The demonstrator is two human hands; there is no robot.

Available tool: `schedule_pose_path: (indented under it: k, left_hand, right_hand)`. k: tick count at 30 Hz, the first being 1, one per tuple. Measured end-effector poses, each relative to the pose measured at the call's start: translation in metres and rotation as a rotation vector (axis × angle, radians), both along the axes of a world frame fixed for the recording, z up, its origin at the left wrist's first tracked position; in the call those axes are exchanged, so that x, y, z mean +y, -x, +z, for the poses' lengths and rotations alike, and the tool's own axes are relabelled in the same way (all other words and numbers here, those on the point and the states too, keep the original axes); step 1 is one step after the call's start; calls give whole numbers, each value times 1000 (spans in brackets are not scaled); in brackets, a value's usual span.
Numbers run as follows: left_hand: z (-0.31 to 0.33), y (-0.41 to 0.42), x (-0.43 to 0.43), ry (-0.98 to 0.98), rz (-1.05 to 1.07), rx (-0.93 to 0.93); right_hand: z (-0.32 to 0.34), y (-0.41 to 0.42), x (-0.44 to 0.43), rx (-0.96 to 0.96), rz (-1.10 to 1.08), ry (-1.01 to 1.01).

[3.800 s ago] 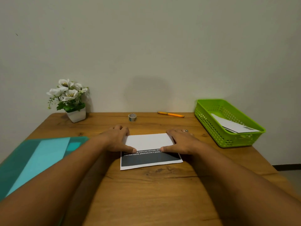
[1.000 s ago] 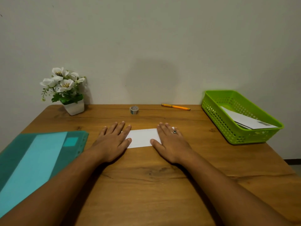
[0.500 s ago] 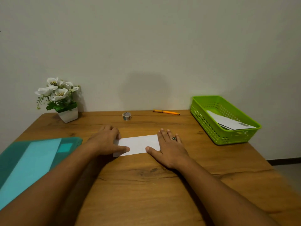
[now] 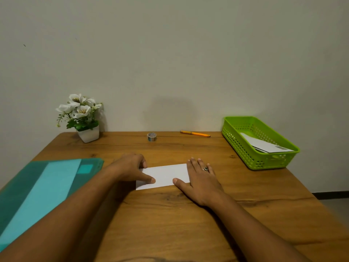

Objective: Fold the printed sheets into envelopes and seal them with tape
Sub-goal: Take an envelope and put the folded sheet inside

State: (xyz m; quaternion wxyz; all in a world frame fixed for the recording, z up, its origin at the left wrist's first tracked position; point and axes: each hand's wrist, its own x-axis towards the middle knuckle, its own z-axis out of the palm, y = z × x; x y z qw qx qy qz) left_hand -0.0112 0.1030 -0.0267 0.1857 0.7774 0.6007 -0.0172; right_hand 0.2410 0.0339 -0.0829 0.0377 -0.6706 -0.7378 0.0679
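So the folded white paper sheet (image 4: 166, 175) is lying flat on the brown wooden counter (image 4: 170, 224), a long narrow strip with only the blank side showing, pretty much dead centre in front of the person. Both hands are on it. The left hand (image 4: 130, 168) has the sheet's left end: fingers bent over the far edge, thumb stretched flat across the top near the front edge. The fingertips are tucked out of sight, so no idea if they're hooked under the paper. The right hand (image 4: 202, 180) is spread flat, palm down, fingers straight, pressing on the sheet's right end with the thumb tip on the paper, pointing at the other thumb. There's a dark ring (image 4: 205, 169) on one finger of that hand.

Everything else, going off the sheet: behind it, near the wall, a small roll of patterned tape (image 4: 152, 137) stands on edge, and further right along the back is an orange pen (image 4: 195, 133) lying flat. Well off to the right of the sheet sits a lime green perforated plastic basket (image 4: 258, 161) with some white folded envelopes (image 4: 264, 144) inside, leaning on its far side. Back left of the sheet is a small white pot of white flowers (image 4: 83, 118). To the left of the sheet, close to the left forearm, a translucent teal plastic folder (image 4: 37, 188) lies flat with lighter paper inside.
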Motion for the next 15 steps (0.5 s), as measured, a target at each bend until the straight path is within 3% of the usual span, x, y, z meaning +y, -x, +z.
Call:
schedule_pose_path:
  k: [6, 15]
  left_hand:
    - [0, 1, -9, 42, 51, -149]
    - [-14, 1, -40, -103, 302, -821]
  right_hand:
    - [-1, 1, -3, 13, -3, -9]
    - [4, 1, -7, 138, -9, -132]
